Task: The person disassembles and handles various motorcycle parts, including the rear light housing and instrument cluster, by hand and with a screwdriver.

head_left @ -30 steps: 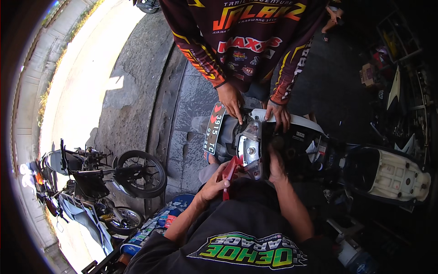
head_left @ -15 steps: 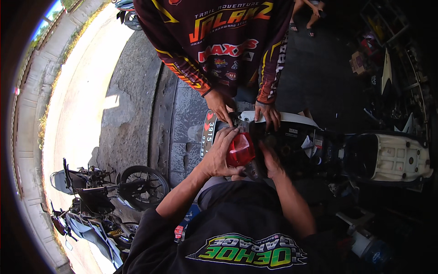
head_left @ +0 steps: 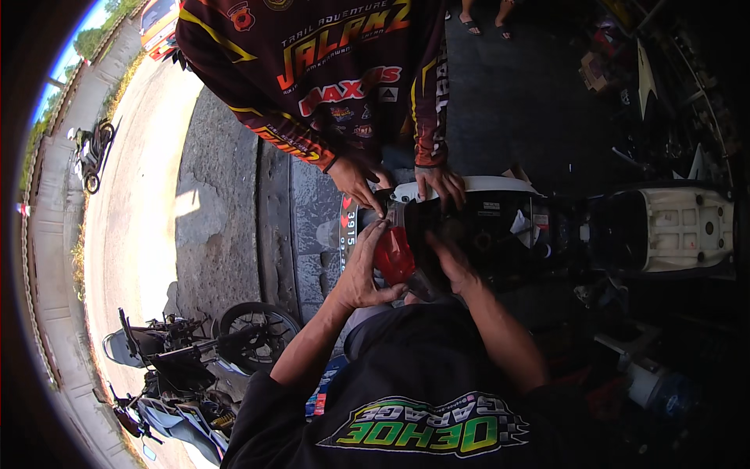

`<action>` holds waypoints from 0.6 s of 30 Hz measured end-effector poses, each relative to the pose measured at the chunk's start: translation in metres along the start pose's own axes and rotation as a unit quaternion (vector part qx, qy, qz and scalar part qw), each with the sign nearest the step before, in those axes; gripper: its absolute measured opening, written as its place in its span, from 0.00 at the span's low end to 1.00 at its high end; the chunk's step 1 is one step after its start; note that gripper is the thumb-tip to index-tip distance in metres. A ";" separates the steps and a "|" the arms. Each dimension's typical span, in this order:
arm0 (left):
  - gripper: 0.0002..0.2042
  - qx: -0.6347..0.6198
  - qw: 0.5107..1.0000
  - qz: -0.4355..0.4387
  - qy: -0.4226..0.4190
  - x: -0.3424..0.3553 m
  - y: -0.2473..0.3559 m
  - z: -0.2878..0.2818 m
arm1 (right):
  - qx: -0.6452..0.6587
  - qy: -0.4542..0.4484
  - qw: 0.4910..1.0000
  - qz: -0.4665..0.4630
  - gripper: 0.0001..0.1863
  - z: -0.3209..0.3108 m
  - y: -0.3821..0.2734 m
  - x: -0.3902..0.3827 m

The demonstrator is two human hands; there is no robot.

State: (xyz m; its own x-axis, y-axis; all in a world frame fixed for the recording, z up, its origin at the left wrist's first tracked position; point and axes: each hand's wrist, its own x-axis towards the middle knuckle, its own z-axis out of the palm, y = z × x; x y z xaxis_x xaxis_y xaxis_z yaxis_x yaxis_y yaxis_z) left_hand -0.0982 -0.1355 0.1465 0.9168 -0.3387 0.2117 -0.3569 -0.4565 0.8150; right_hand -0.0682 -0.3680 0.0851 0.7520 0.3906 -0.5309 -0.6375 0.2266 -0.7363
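Note:
My left hand (head_left: pixel 362 272) is closed round the near left side of a red tail light (head_left: pixel 394 255) at the rear of a motorcycle, its thumb along the lower edge. My right hand (head_left: pixel 455 267) reaches into the dark tail section just right of the light; its fingertips are lost in shadow. Opposite me, a co-worker's one hand (head_left: pixel 356 183) touches the dark bracket above the light. Their other hand (head_left: pixel 440 185) rests on the white side panel (head_left: pixel 492 184). A number plate (head_left: pixel 348 227) shows left of the light.
The motorcycle's uncovered frame runs right to an upturned seat (head_left: pixel 687 230). Parked motorcycles (head_left: pixel 168 375) stand at the lower left, one wheel (head_left: pixel 258 336) close to my left arm. Beyond the paving, a motorcycle (head_left: pixel 94 156) is on the sunlit road. Boxes and parts fill the upper right.
The view has shifted, so most things sit farther left. A motorcycle and a red vehicle have come into view on the road. Both my hands keep nearly the same places at the tail light.

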 end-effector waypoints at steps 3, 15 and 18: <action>0.55 -0.006 1.000 0.002 0.007 -0.002 -0.002 0.001 | -0.004 -0.002 1.000 -0.006 0.30 0.004 -0.007 -0.002; 0.56 -0.017 1.000 -0.007 -0.003 0.000 0.000 -0.002 | -0.020 0.011 1.000 -0.002 0.31 0.003 -0.015 -0.004; 0.56 0.005 1.000 -0.004 -0.012 -0.001 -0.001 -0.003 | -0.078 0.033 0.996 -0.013 0.31 0.013 -0.024 -0.010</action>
State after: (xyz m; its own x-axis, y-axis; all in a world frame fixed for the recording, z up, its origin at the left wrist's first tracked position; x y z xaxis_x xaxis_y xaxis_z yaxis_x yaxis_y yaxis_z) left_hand -0.0979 -0.1317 0.1470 0.9146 -0.3556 0.1923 -0.3522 -0.4673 0.8109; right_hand -0.0626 -0.3660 0.1141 0.7806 0.3256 -0.5336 -0.5881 0.0931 -0.8034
